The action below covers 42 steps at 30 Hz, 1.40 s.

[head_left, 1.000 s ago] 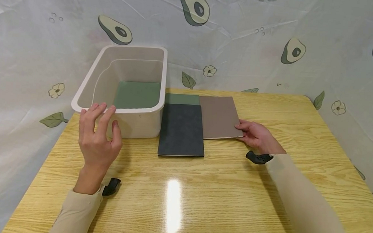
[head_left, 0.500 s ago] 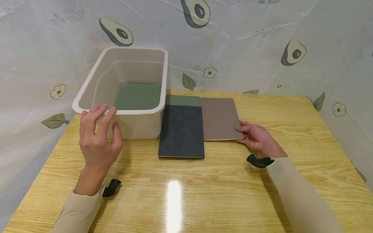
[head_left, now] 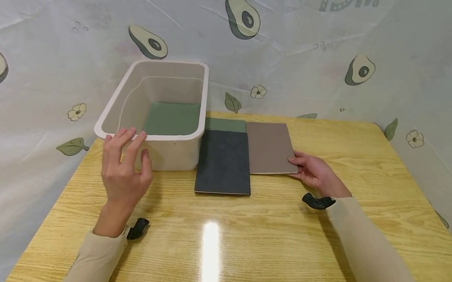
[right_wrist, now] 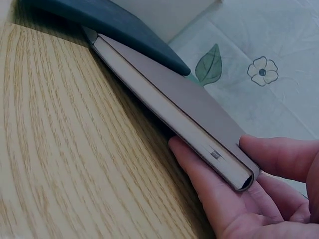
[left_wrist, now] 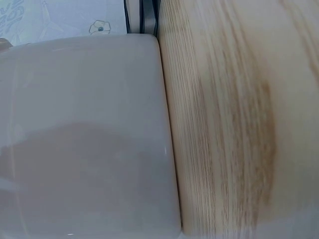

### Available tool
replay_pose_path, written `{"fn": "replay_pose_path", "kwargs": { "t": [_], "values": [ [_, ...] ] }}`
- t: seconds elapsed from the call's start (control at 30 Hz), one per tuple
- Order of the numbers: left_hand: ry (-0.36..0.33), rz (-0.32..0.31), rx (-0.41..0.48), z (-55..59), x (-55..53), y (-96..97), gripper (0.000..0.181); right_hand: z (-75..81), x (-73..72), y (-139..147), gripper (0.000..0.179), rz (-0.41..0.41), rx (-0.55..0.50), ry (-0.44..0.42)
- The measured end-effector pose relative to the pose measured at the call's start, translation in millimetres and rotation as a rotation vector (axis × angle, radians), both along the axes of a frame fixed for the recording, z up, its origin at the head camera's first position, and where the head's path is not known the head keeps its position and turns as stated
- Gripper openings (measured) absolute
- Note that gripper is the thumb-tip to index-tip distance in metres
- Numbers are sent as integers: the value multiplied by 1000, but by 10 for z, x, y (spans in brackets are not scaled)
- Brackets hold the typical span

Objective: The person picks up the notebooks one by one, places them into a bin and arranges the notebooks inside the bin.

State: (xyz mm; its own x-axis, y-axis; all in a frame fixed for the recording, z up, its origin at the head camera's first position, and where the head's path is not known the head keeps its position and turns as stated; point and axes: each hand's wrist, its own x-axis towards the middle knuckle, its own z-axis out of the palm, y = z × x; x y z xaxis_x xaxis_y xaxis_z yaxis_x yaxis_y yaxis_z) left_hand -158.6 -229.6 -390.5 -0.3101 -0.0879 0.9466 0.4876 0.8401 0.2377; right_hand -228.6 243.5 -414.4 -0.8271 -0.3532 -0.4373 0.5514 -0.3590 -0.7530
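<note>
My right hand [head_left: 318,173] pinches the lower right corner of a brown hardcover notebook [head_left: 269,147], thumb on the cover and fingers underneath. In the right wrist view the notebook [right_wrist: 184,97] tilts up at that corner, its page edges showing. A dark navy notebook [head_left: 224,164] overlaps its far side. Behind the navy one, a strip of a green notebook [head_left: 227,125] shows. My left hand [head_left: 126,174] rests its fingertips on the front rim of an off-white plastic bin [head_left: 173,155]. A flat green thing [head_left: 173,119], apparently another notebook, lies on the bin's floor.
The wooden table [head_left: 274,245] runs back to a light cloth backdrop [head_left: 301,25] printed with avocados, leaves and flowers. The bin stands at the back left, close beside the navy and green notebooks. Light reflects off the table's front middle.
The whole head view has shifted slightly, so everything sits a little lower and further right. Both hands keep their places on the bin rim and the brown notebook.
</note>
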Motion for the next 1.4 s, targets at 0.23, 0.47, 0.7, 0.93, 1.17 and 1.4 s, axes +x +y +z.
{"fn": "replay_pose_path", "kwargs": {
  "t": [0.23, 0.47, 0.7, 0.93, 1.17, 1.4],
  "values": [
    [10, -7, -8, -13, -3, 5, 33, -18, 37, 24, 73, -15, 3, 4],
    [13, 6, -15, -2, -1, -15, 34, -14, 29, -17, 73, -41, -14, -4],
    [29, 6, -11, 0, -9, -3, 34, -4, 34, -30, 73, -44, -11, 4],
    [39, 4, -7, -8, -10, 7, 34, 3, 31, -28, 75, -56, -20, -5],
    [32, -3, -13, -15, -9, -4, 35, 9, 48, -14, 76, -39, -31, 1],
    [35, 0, -14, -20, -8, -26, 36, 9, 53, -12, 77, -30, -73, 3]
  ]
}}
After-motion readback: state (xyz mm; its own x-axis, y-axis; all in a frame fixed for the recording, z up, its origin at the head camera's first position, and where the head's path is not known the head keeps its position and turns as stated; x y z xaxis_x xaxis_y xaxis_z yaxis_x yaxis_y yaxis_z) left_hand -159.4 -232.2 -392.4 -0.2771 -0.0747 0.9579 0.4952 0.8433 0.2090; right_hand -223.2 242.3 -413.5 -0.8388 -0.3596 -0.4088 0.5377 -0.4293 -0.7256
